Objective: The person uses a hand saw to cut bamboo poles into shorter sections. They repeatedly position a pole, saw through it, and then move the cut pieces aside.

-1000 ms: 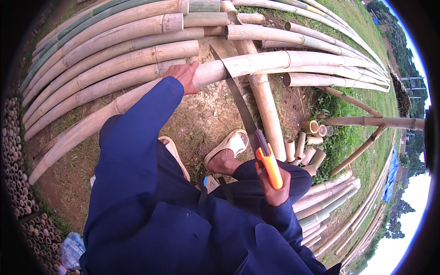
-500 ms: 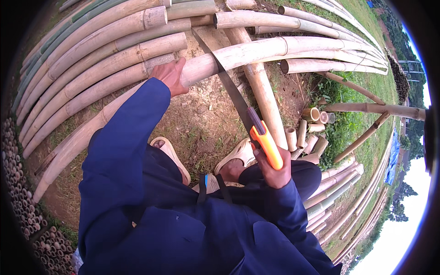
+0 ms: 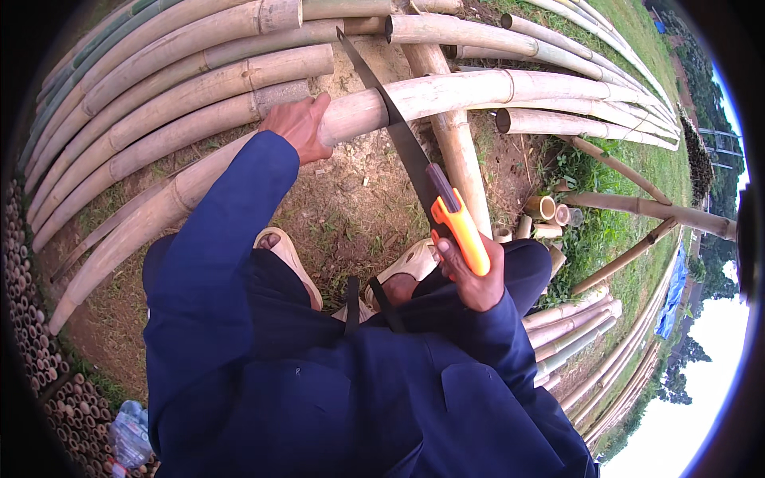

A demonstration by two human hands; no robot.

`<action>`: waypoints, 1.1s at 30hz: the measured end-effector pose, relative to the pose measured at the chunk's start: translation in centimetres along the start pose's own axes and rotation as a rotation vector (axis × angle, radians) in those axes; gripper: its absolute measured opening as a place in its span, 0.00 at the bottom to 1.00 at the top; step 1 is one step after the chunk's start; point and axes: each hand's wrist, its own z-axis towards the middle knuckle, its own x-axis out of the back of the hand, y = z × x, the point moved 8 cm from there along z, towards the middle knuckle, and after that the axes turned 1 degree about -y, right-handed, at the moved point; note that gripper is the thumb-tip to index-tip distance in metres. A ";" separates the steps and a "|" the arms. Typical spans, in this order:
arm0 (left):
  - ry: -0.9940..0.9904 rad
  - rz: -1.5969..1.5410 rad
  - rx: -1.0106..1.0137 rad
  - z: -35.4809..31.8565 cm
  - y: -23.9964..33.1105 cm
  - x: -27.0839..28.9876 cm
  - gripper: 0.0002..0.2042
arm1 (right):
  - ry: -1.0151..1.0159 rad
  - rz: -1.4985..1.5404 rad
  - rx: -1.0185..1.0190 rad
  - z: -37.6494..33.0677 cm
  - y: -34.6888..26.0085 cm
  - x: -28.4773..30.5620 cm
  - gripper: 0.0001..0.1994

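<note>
A long pale bamboo pole runs across in front of me, bending down toward the lower left. My left hand is wrapped over it, left of the blade. In my right hand is a hand saw, gripped by its orange and black handle. The saw's dark blade lies across the pole just right of my left hand, its tip pointing up and away. How deep the blade sits in the bamboo I cannot tell. Beneath the long pole, a thicker bamboo support slants away.
Several bamboo poles lie side by side at the left, others at the far right. Short cut pieces sit on the grass at right. Stacked bamboo tubes and a clear plastic bottle are at lower left. My sandalled feet are below.
My right hand and the saw have shifted slightly up and forward, the blade sliding across the pole. My left hand keeps its hold. The whole view has tilted a little.
</note>
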 end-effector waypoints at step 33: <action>-0.025 0.081 0.029 0.2 -0.9 -0.2 0.33 | -0.021 -0.150 0.192 -10.6 3.3 4.6 0.15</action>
